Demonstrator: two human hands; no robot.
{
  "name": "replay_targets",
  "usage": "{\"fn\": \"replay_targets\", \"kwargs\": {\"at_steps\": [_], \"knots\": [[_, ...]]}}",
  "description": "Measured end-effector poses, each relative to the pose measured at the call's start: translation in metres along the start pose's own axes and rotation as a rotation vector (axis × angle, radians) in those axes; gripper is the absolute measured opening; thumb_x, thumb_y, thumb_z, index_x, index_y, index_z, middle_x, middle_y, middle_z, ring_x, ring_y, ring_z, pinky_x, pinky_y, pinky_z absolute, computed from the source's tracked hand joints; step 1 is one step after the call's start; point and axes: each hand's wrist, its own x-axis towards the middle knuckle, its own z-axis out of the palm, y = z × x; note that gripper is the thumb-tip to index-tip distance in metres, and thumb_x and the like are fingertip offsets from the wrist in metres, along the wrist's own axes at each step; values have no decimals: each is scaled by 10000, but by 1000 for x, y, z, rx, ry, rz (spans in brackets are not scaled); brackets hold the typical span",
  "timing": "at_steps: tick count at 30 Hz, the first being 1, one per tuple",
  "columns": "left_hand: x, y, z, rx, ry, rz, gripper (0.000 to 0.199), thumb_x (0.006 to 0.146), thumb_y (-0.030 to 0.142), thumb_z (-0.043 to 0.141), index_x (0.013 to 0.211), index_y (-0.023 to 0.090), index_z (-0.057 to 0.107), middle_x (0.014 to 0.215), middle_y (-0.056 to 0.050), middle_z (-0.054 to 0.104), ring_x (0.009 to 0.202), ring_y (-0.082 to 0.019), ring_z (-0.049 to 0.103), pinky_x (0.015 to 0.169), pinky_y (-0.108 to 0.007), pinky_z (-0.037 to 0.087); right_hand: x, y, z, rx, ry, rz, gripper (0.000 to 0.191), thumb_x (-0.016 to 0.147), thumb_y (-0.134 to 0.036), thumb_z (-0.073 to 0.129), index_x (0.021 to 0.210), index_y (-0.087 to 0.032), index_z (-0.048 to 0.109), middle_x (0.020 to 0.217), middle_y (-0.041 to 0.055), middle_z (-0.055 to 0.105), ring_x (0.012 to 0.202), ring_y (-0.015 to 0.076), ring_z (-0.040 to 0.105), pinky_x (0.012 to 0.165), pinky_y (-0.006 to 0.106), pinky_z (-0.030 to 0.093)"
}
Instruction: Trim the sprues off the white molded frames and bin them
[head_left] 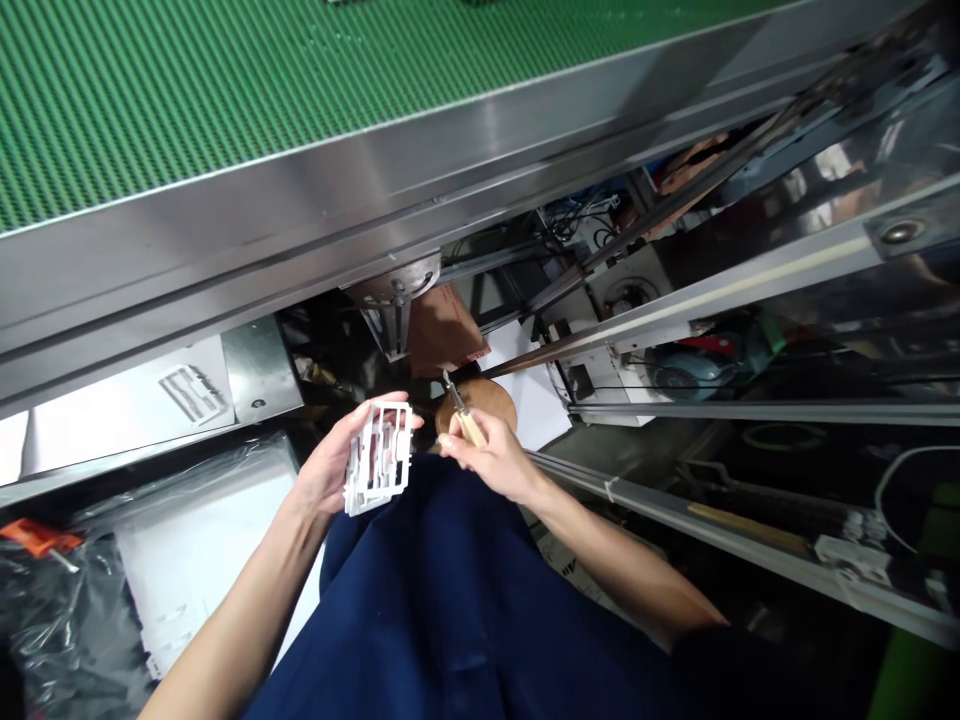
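My left hand point(330, 465) holds a white plastic lattice frame point(379, 458) upright on its palm and fingers, the piece looking like a moulded part with rectangular openings. My right hand point(487, 455) pinches a small wooden-handled knife point(470, 428), its metal tip pointing up and away from me. The tip sits just right of the frame, and I cannot tell whether they touch. Behind my right hand is a round wooden disc point(480, 402), partly hidden by my fingers and the knife.
A green perforated conveyor belt point(187, 90) with a stainless steel side rail point(375, 180) runs above my hands. Wiring, a motor and metal rods fill the machine bay beyond. Another white lattice piece point(193, 393) lies on a white sheet at left. Black plastic sheeting lies at lower left.
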Motion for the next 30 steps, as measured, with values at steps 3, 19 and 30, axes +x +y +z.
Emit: {"fn": "replay_targets", "kwargs": {"at_steps": [3, 19, 30], "knots": [[8, 5, 10, 135, 83, 69, 341, 795, 396, 614, 1068, 193, 600, 935, -60, 662, 636, -134, 599, 544, -234, 509, 1, -2, 18, 71, 22, -9, 252, 764, -401, 588, 826, -173, 500, 755, 4, 589, 633, 111, 551, 606, 247, 435], [10, 17, 25, 307, 291, 152, 191, 676, 280, 728, 751, 144, 617, 611, 15, 545, 496, -87, 491, 489, -198, 414, 11, 1, 4, 515, -82, 22, 217, 765, -350, 615, 744, -168, 500, 637, -20, 543, 556, 85, 496, 515, 209, 369], [11, 10, 23, 253, 307, 161, 171, 683, 255, 725, 737, 135, 617, 618, 15, 568, 485, -81, 507, 477, -184, 431, 9, 3, 2, 600, -65, 51, 195, 767, -319, 624, 754, -160, 512, 676, -4, 578, 562, 79, 504, 520, 205, 362]]}}
